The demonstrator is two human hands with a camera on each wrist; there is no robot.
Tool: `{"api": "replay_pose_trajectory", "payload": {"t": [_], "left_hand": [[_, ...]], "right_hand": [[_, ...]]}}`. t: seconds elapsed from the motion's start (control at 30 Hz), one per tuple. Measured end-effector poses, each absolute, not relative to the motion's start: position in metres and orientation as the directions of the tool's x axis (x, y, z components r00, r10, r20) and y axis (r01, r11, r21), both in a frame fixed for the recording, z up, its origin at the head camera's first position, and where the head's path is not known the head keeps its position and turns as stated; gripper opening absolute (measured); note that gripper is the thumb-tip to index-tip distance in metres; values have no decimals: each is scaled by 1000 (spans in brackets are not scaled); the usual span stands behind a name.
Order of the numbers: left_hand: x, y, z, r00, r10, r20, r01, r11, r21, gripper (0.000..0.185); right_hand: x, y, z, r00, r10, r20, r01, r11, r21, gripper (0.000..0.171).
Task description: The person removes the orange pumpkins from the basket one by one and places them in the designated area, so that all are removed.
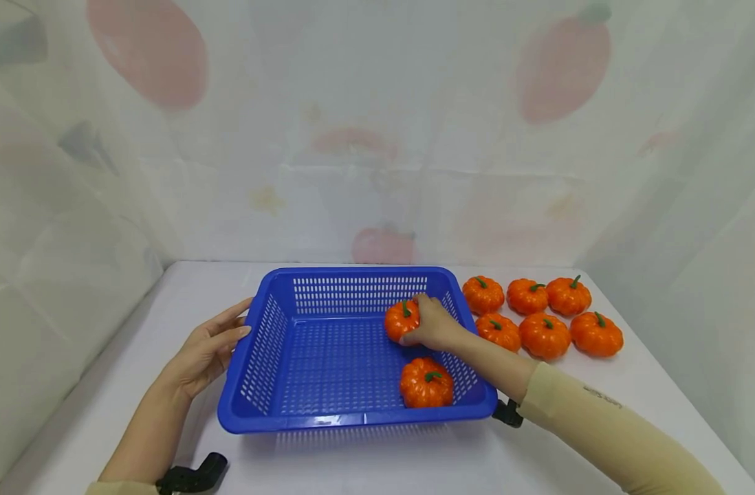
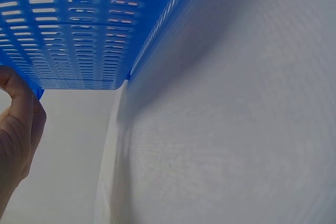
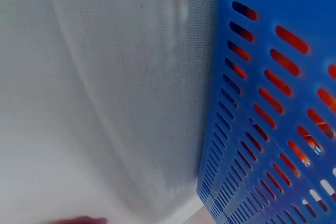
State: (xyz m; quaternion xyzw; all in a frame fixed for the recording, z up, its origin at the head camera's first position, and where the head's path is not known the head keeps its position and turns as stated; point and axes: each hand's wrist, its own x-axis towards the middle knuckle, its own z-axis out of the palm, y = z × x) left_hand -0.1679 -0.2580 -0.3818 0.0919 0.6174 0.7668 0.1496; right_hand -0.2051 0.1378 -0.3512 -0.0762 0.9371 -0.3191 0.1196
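While your right hand (image 1: pixel 435 323) reaches over the right wall of the blue perforated plastic basket (image 1: pixel 272 344), its fingers are curled round a small orange ribbed toy pumpkin with a green stem (image 1: pixel 401 320), gripping it from the side and top. That pumpkin sits inside the basket, toward the far right corner, low over the floor; can't tell if it touches the floor.

Your left hand (image 1: pixel 207 347) is relaxed, fingers fairly straight, fingertips resting on the basket's left rim. Nothing gripped. In the left wrist view the fingers (image 2: pixel 21 114) lie against the edge of the slotted blue wall (image 2: pixel 79 30).

A second orange pumpkin of the same kind (image 1: pixel 426 382) rests on the basket floor near the front right corner, apart from the held one.

Basket: rectangular, glossy moulded plastic, rounded corners, rolled rim, rows of slots in walls and floor. In the right wrist view orange shows through the slots of the blue wall (image 3: pixel 273 129).

Six more orange pumpkins (image 1: pixel 543 335) stand on the white table (image 1: pixel 637 385) just right of the basket, two rows of three, close together. All are squat, lobed, shiny, with short curved green stems.

The table cover looks like a finely woven white cloth. Behind it hangs a translucent sheet with faded red fruit prints (image 1: pixel 148 48).
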Motion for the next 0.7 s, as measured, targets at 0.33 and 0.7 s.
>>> {"api": "replay_pose_trajectory", "payload": {"t": [0.33, 0.7], "left_hand": [[-168, -258, -382, -937, 347, -43, -117, -195, 974, 55], [-168, -258, -382, -937, 348, -44, -120, -200, 972, 55]], "right_hand": [[-207, 138, -352, -972, -213, -96, -95, 734, -672, 90], [-205, 138, -349, -972, -234, -29, -141, 676, -723, 87]]}}
